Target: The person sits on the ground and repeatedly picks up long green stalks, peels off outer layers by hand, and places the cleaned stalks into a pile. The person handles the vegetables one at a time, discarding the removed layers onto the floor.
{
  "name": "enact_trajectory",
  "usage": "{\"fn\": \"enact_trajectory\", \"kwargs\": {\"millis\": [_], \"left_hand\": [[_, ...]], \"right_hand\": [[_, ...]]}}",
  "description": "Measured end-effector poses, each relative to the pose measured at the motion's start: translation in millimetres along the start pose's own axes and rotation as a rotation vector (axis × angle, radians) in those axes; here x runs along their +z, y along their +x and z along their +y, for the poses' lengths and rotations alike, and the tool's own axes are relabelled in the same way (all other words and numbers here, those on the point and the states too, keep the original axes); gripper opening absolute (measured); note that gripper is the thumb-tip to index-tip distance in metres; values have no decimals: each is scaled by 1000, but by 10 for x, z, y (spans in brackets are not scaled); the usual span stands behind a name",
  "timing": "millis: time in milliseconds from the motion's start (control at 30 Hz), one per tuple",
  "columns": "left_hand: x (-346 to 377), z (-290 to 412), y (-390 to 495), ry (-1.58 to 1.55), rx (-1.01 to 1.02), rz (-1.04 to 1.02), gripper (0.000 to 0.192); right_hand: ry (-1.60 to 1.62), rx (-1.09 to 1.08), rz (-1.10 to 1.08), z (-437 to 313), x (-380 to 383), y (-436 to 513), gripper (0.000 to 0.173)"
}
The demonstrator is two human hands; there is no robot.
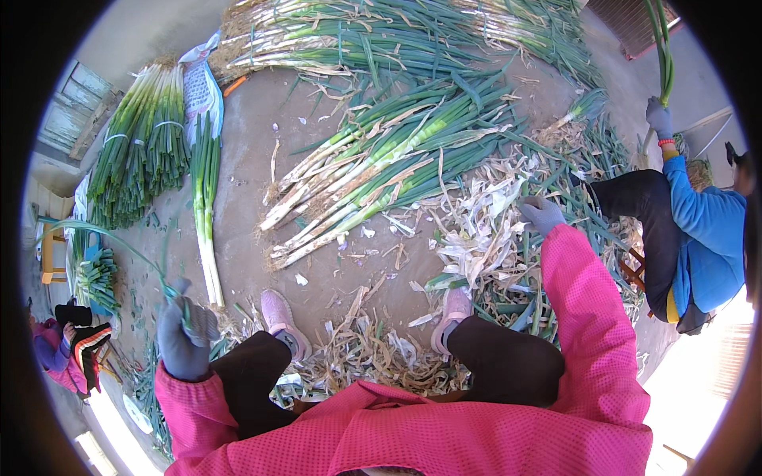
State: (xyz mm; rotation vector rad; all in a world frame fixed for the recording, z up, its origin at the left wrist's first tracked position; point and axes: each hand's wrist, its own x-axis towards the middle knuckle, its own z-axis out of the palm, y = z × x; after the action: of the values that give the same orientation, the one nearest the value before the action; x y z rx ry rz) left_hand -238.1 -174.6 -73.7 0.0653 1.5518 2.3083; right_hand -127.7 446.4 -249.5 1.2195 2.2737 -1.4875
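Note:
Gloved in grey, my left hand point(187, 336) is at the lower left, closed around a thin green onion leaf point(119, 235) that arcs up and to the left. My right hand point(540, 214), also in a grey glove, is over dry peelings point(494, 220) at the right; whether its fingers pinch anything cannot be told. Between the hands and farther out lies a loose pile of untrimmed long green onions point(381, 160), roots toward the lower left. A few cleaned green onions point(205, 220) lie at the left, their white ends near my left hand.
Tied bundles of green onions point(357, 41) lie along the far side. Cleaned, tied bundles point(140, 143) rest at the left by a printed sack point(202, 89). A co-worker in blue point(708, 238) sits at the right, another person point(65, 351) at the far left. Peelings point(381, 351) surround my shoes.

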Motion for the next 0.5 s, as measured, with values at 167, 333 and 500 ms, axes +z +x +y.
{"fn": "enact_trajectory", "kwargs": {"millis": [167,333,500], "left_hand": [[-54,-305,184,106,-96,125,23],[-8,-325,428,-22,-47,81,33],[86,-340,582,-91,-41,260,36]], "right_hand": [[366,-2,-62,-149,733,1055,40],[577,129,74,387,1545,1916,26],[595,366,16,757,1938,2142,16]]}}
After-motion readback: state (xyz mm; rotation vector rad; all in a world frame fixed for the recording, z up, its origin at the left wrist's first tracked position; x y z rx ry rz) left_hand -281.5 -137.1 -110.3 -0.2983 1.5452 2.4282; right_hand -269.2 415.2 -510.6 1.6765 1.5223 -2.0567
